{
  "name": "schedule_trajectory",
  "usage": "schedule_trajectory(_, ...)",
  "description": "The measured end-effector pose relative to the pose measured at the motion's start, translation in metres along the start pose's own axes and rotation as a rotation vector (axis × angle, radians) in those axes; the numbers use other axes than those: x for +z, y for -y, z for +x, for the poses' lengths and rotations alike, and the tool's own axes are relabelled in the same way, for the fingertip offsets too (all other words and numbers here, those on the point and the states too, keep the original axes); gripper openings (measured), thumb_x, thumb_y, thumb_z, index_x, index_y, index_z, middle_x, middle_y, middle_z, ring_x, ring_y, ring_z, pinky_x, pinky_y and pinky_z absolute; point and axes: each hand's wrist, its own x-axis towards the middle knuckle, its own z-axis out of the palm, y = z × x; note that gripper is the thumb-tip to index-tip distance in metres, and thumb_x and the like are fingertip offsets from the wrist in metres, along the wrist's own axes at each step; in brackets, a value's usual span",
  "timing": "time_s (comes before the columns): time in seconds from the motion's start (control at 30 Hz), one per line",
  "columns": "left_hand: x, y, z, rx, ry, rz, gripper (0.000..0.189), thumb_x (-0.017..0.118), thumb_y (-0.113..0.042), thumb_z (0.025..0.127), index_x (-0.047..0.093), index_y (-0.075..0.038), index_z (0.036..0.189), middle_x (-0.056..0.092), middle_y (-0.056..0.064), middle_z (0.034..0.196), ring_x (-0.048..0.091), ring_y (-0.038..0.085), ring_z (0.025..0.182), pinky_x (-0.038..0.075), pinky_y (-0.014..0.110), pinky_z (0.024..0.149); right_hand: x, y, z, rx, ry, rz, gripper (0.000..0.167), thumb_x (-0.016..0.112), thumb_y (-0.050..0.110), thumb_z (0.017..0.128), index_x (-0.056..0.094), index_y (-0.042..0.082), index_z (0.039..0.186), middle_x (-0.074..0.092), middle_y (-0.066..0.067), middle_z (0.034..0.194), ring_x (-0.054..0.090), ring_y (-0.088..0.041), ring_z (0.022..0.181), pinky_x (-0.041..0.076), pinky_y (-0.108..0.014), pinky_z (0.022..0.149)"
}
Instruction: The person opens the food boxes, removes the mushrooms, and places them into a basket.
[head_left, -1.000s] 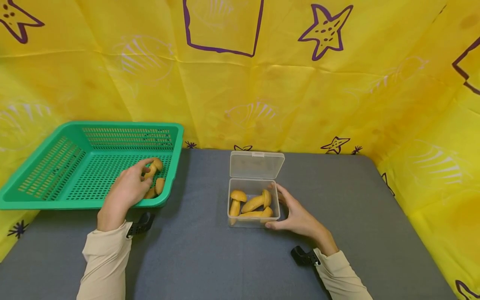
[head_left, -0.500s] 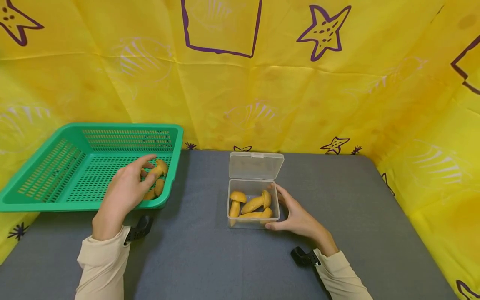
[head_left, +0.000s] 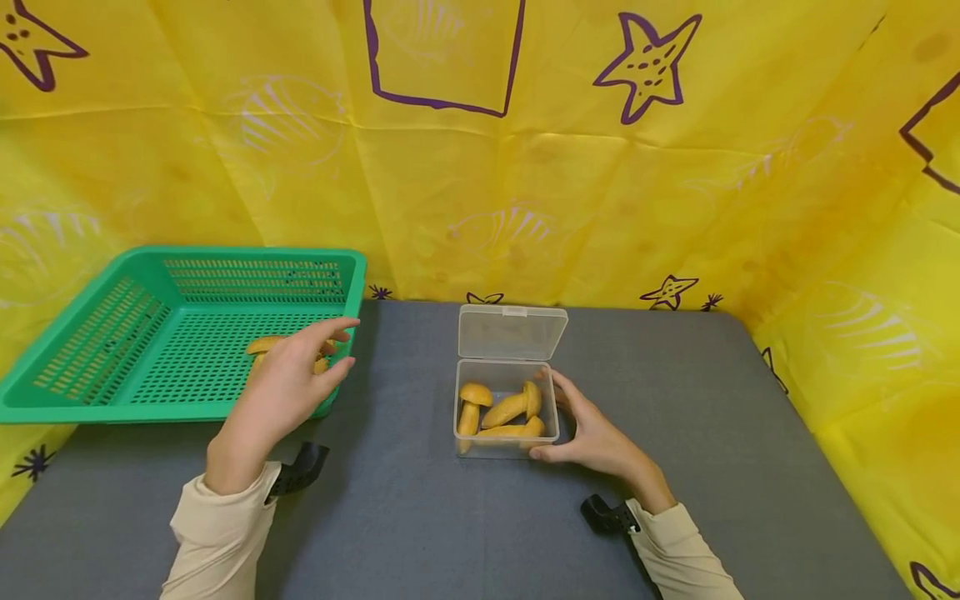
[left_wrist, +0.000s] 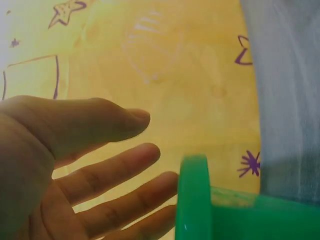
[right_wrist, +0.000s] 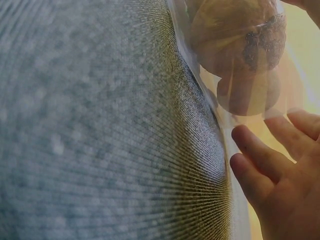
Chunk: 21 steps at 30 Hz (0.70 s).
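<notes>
My left hand (head_left: 292,379) hovers over the right rim of the green basket (head_left: 350,283), fingers spread. The left wrist view shows nothing between its thumb (left_wrist: 100,120) and fingers, with the basket rim (left_wrist: 194,200) right at the fingertips. A yellow-brown mushroom (head_left: 262,344) lies in the basket left of the hand; more mushroom (head_left: 321,365) shows between the fingers, partly hidden. My right hand (head_left: 600,433) holds the right side of a clear plastic box (head_left: 555,400), thumb at its front corner. Inside lie three mushrooms (head_left: 510,407). The right wrist view shows a mushroom (right_wrist: 240,35) through the wall.
The box's hinged lid (head_left: 513,332) stands raised at the back. Grey cloth (head_left: 420,517) covers the table. A yellow patterned curtain (head_left: 450,183) rises behind and at the right. Black wrist cameras (head_left: 300,468) sit on both wrists.
My left hand has gone from around a mushroom inside the basket to over its right rim, without a mushroom in its fingers. A mushroom shows left of it. My right hand stays at the box.
</notes>
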Motion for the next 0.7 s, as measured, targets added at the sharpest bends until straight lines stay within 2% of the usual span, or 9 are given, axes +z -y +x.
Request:
schedule_trajectory(0.17, 0.003, -0.008, -0.001, 0.034, -0.002, -0.028, 0.048, 0.067, -0.007, 0.092, 0.054, -0.007, 0.138, 0.064, 0.016, 0.121, 0.063, 0.034, 0.104, 0.051, 0.05, 0.083, 0.0, 0.0, 0.001, 0.003, -0.001, 0.003, 0.112, 0.088, 0.028, 0.074, 0.016, 0.022, 0.159, 0.027, -0.007, 0.163, 0.029, -0.036, 0.148, 0.026, -0.061, 0.116)
schedule_trajectory(0.3, 0.009, -0.014, 0.0, 0.105, -0.05, -0.044, 0.046, 0.07, -0.002, 0.089, 0.058, -0.006, 0.134, 0.066, 0.015, 0.115, 0.062, 0.031, 0.099, 0.05, 0.046, 0.081, 0.0, 0.002, 0.001, 0.006, -0.005, 0.006, 0.113, 0.089, 0.028, 0.073, 0.016, 0.022, 0.159, 0.027, -0.007, 0.163, 0.03, -0.037, 0.148, 0.026, -0.061, 0.116)
schedule_trajectory(0.4, 0.016, -0.017, 0.002, 0.163, -0.073, -0.015, 0.045, 0.072, -0.001, 0.087, 0.061, -0.005, 0.13, 0.068, 0.014, 0.113, 0.064, 0.028, 0.098, 0.051, 0.044, 0.079, 0.0, 0.003, 0.001, 0.007, -0.007, 0.003, 0.113, 0.089, 0.027, 0.073, 0.016, 0.021, 0.159, 0.027, -0.007, 0.163, 0.031, -0.037, 0.147, 0.027, -0.061, 0.116)
schedule_trajectory(0.6, 0.032, -0.025, 0.005, 0.193, 0.004, -0.037, 0.043, 0.071, -0.006, 0.089, 0.061, -0.005, 0.131, 0.066, 0.011, 0.125, 0.064, 0.027, 0.11, 0.054, 0.044, 0.088, 0.0, 0.002, 0.0, 0.011, -0.006, 0.0, 0.113, 0.088, 0.027, 0.074, 0.016, 0.02, 0.159, 0.027, -0.01, 0.163, 0.031, -0.039, 0.147, 0.028, -0.062, 0.115)
schedule_trajectory(0.7, 0.04, -0.031, 0.006, 0.216, 0.03, -0.038, 0.044, 0.072, -0.008, 0.089, 0.061, -0.007, 0.131, 0.067, 0.009, 0.122, 0.065, 0.025, 0.109, 0.054, 0.043, 0.088, 0.0, 0.003, -0.001, 0.009, -0.005, -0.005, 0.112, 0.088, 0.027, 0.074, 0.015, 0.02, 0.159, 0.027, -0.01, 0.163, 0.031, -0.04, 0.147, 0.028, -0.063, 0.114)
